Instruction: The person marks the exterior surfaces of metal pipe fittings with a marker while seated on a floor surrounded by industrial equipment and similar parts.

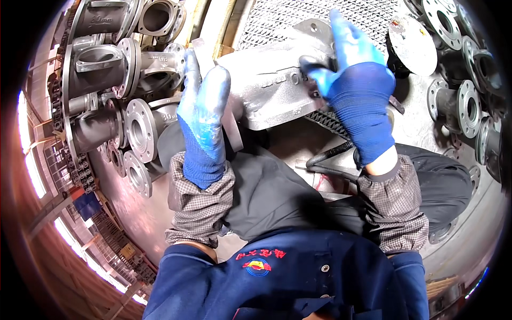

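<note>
A silver-grey cast metal valve body (272, 74) with flanged ends lies in front of me, between my two gloved hands. My left hand (205, 106), in a blue coated glove, is against its left flange (231, 125) with fingers stretched upward. At the opposite end, my right hand (352, 64) has its thumb and fingers spread beside the right flange (313, 31). The thumb reaches over the casting's edge; blur hides how firmly it touches. The casting's underside is hidden.
Grey flanged castings (96, 64) are stacked at left, with more (469, 106) at right. Behind the valve body lies a metal mesh surface (320, 10), beside wooden beams (226, 24). A round pale plate (413, 45) stands at back right. A dark hose (330, 154) runs near my legs.
</note>
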Demonstrator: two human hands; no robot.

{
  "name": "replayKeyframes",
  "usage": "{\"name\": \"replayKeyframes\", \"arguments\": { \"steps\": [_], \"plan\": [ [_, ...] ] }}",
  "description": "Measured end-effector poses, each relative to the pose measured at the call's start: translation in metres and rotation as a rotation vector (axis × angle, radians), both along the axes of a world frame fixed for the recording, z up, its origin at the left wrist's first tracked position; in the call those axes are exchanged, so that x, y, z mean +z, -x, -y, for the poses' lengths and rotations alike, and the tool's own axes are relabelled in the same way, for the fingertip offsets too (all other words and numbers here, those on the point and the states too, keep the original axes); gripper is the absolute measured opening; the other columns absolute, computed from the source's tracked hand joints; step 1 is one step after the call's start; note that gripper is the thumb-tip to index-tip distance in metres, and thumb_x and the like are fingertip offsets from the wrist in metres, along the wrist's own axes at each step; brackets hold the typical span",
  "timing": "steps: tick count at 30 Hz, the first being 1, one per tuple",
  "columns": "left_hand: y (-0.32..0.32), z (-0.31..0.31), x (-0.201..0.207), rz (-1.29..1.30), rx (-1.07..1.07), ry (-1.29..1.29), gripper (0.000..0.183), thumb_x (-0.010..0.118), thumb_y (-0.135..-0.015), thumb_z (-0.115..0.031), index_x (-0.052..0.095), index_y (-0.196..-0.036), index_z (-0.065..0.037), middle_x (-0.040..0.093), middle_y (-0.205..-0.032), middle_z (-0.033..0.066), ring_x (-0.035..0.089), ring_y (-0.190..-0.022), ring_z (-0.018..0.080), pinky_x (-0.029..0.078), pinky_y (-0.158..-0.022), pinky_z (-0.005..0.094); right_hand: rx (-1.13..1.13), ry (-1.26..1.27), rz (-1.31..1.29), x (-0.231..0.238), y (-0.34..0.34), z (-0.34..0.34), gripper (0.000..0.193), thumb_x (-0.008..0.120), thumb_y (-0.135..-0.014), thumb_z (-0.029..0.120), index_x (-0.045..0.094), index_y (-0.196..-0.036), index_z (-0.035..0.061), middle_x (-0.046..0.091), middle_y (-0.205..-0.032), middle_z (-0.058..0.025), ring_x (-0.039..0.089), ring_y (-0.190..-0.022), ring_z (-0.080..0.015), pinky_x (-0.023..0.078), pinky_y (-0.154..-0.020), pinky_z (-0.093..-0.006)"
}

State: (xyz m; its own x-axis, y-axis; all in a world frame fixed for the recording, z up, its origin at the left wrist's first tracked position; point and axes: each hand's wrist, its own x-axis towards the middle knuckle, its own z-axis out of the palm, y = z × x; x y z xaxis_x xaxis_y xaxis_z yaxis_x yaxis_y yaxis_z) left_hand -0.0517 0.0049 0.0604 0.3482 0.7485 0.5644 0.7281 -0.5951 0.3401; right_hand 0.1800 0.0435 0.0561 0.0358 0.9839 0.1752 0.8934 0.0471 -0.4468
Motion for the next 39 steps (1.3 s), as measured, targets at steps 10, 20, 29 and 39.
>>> {"name": "replayKeyframes", "arguments": {
  "steps": [10, 20, 29, 39],
  "plan": [
    [-0.003, -0.004, 0.0, -0.269, 0.23, 0.05, 0.026, 0.06, -0.076, 0.004, 0.059, -0.1, -0.004, 0.047, -0.128, 0.0334, 0.063, -0.096, 0.0391, 0.052, -0.075, 0.0359, -0.007, 0.595, -1.223, 0.036, -0.078, 0.06, 0.033, 0.047, -0.095, 0.018, 0.054, -0.121, -0.001, 0.064, -0.105, -0.012, 0.053, -0.064, -0.0135, 0.046, -0.059, -0.0258],
    [-0.013, -0.002, 0.013, -0.039, 0.098, 0.004, 0.036, 0.063, -0.072, 0.004, 0.06, -0.107, -0.004, 0.052, -0.122, 0.0343, 0.061, -0.1, 0.0459, 0.052, -0.079, 0.0413, -0.064, 0.408, -1.227, -0.02, -0.078, 0.145, 0.039, 0.043, -0.093, 0.0, 0.047, -0.131, -0.005, 0.063, -0.111, -0.0122, 0.05, -0.063, -0.0054, 0.04, -0.054, -0.0172],
    [-0.017, -0.002, 0.001, 0.05, 0.024, -0.047, 0.043, 0.062, -0.086, -0.002, 0.053, -0.127, -0.006, 0.045, -0.134, 0.0304, 0.057, -0.111, 0.0372, 0.047, -0.092, 0.0369, 0.325, -0.034, -0.432, 0.01, -0.025, 0.071, 0.057, 0.057, -0.071, -0.008, 0.061, -0.124, 0.013, 0.065, -0.1, -0.0153, 0.063, -0.086, -0.0312, 0.052, -0.075, -0.0361],
    [-0.013, 0.002, -0.003, 0.095, 0.007, -0.039, 0.043, 0.062, -0.089, -0.004, 0.052, -0.129, -0.01, 0.037, -0.139, 0.0321, 0.046, -0.125, 0.0403, 0.037, -0.104, 0.0422, 0.342, -0.057, -0.283, 0.005, -0.012, 0.064, 0.057, 0.054, -0.071, -0.01, 0.062, -0.123, 0.0126, 0.064, -0.087, -0.0168, 0.064, -0.085, -0.0323, 0.052, -0.077, -0.0368]
  ]
}}
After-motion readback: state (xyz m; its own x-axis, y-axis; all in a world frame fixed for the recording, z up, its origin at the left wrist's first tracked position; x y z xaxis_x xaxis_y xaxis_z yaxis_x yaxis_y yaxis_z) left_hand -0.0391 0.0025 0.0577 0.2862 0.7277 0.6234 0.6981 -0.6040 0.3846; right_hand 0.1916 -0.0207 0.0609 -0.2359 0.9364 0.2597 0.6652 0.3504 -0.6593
